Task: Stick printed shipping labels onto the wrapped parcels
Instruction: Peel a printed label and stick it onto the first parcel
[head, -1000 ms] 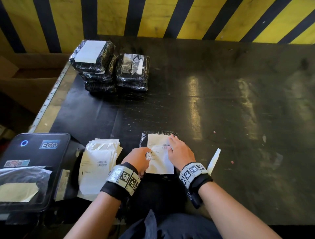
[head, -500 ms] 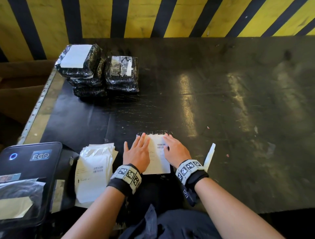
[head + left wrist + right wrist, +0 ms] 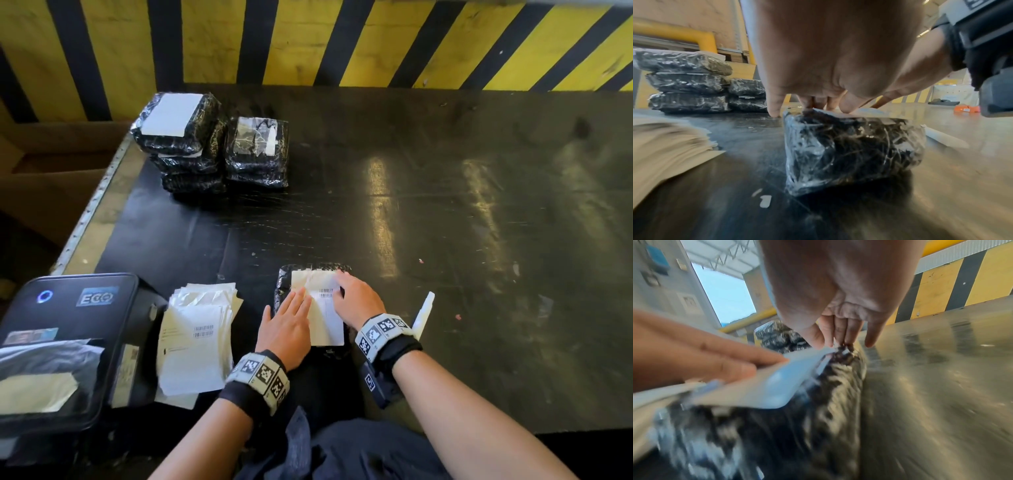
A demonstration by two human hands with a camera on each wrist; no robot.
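A black film-wrapped parcel (image 3: pixel 284 281) lies near the table's front edge with a white shipping label (image 3: pixel 325 318) on its top. My left hand (image 3: pixel 289 318) lies flat with straight fingers pressing the label's left side. My right hand (image 3: pixel 356 301) presses the label's right side with straight fingers. In the left wrist view the parcel (image 3: pixel 855 152) shows its near end, with fingertips (image 3: pixel 818 104) on the label's edge. In the right wrist view the label (image 3: pixel 777 381) lies over the blurred parcel (image 3: pixel 777 426).
A stack of printed labels (image 3: pixel 198 335) lies left of the parcel, beside a black label printer (image 3: pixel 68 329). Two stacks of wrapped parcels (image 3: pixel 212 144) stand at the back left. A white backing strip (image 3: pixel 423 313) lies right of my right wrist.
My left hand went from curled at the label's lower left to flat with straight fingers on the label. The right hand stayed pressing its right side.
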